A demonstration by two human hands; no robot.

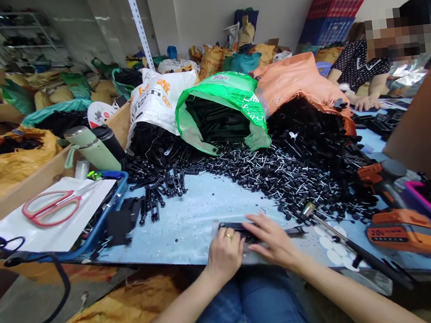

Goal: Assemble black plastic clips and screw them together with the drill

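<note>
At the front edge of the blue table, my left hand (pixel 225 252) is closed, its curled fingers pressed on a long black plastic part (pixel 233 226). My right hand (pixel 272 241) lies just beside it with fingers stretched out and apart, over the same black part. Both hands hide much of that piece. A thin black piece (pixel 297 231) sticks out to the right of my right hand. Beyond my hands spreads a heap of small black parts with metal pins (pixel 278 175). Black link-shaped parts (pixel 157 193) lie to the left of the heap.
A green bag (pixel 258 108), a white sack (pixel 158 98) and an orange sack (pixel 291 74) spill black parts. Right: a hammer (pixel 347 242), an orange cordless drill (pixel 410 233), white discs (pixel 330 244). Left: scissors (pixel 53 208) and a blue tray (pixel 125 178). A co-worker (pixel 359 66) sits at far right.
</note>
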